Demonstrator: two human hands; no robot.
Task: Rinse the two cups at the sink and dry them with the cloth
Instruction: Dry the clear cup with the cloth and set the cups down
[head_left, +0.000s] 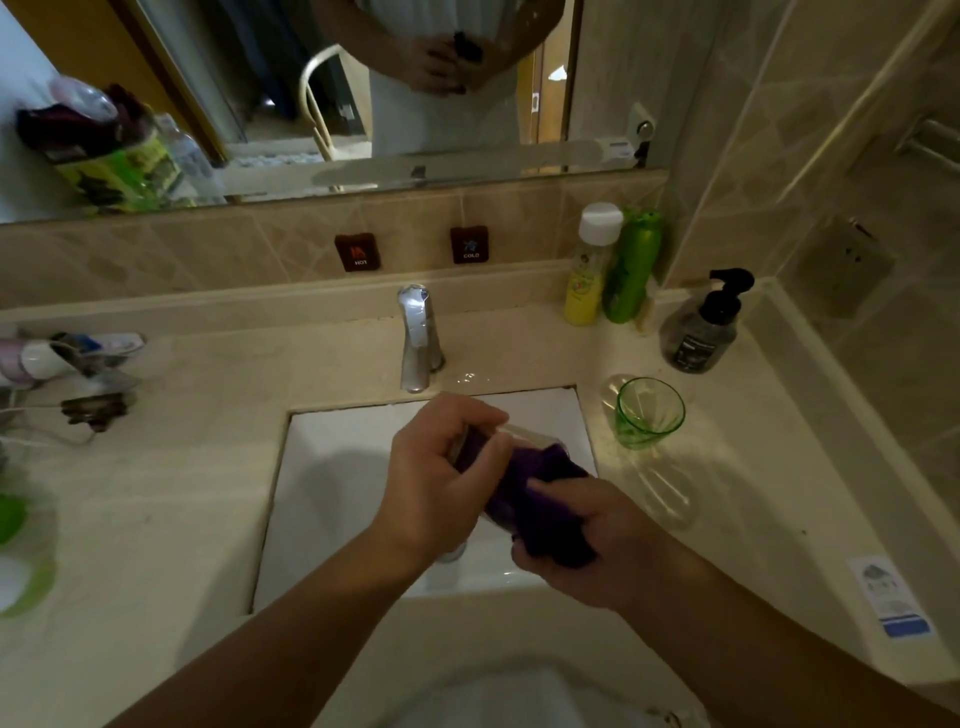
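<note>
Head view: purple cloth inside clear cup.

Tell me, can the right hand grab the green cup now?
Probably not yet. The right hand is full of purple cloth. The green cup stands close by on the counter, nothing blocking it.

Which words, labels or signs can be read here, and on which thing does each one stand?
"HOT": brown wall tag on the tiles, left one above the faucet.
"COLD": brown wall tag to its right.
Pump bottle label: too small to read.
Yellow bottle label: blurred.
Sticker on the counter, right: unreadable.
Green package in the mirror: blurred.
</note>
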